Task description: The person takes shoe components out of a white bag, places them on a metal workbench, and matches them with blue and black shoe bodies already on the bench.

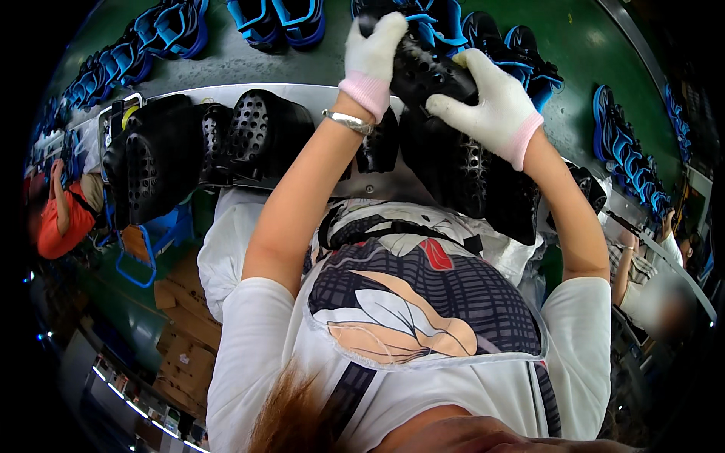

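Observation:
Between my two gloved hands is a black shoe form [429, 74] dotted with round holes, held up over the far edge of the metal bench. My left hand [374, 57], in a white glove with a pink cuff, is closed on its left end. My right hand [491, 106], gloved the same way, grips its right end with the thumb on the near side and the fingers on the far side. Below my hands, similar black perforated forms [464, 177] lie on the bench, partly hidden by my right hand and arm. Other black forms [264, 128] rest to the left of my left forearm.
Beyond the bench, black-and-blue shoes [298, 23] stand in rows on a green surface, with more shoes [627, 155] at the right. Brown cardboard [185, 362] lies at lower left, near a blue-framed stool [143, 253]. Other people sit at the left and right edges.

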Motion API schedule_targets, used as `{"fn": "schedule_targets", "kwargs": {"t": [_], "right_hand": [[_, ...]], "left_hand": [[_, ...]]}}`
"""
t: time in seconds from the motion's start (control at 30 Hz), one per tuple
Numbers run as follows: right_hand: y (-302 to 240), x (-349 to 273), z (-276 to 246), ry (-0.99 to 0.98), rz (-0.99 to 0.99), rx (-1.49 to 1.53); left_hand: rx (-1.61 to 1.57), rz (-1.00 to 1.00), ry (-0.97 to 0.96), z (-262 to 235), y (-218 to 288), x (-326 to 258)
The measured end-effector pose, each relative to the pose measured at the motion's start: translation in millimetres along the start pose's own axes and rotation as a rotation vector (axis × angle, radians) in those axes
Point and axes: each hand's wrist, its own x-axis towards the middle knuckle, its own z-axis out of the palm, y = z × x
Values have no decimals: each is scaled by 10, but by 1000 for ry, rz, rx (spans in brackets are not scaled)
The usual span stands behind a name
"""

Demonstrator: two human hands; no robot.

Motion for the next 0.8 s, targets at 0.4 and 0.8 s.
{"fn": "schedule_targets", "kwargs": {"t": [0.4, 0.8], "right_hand": [[510, 957, 15, -330, 120, -476], [407, 1626, 693, -439, 130, -622]], "left_hand": [[1285, 444, -264, -473, -375, 995], [1452, 216, -398, -321, -313, 183]]}}
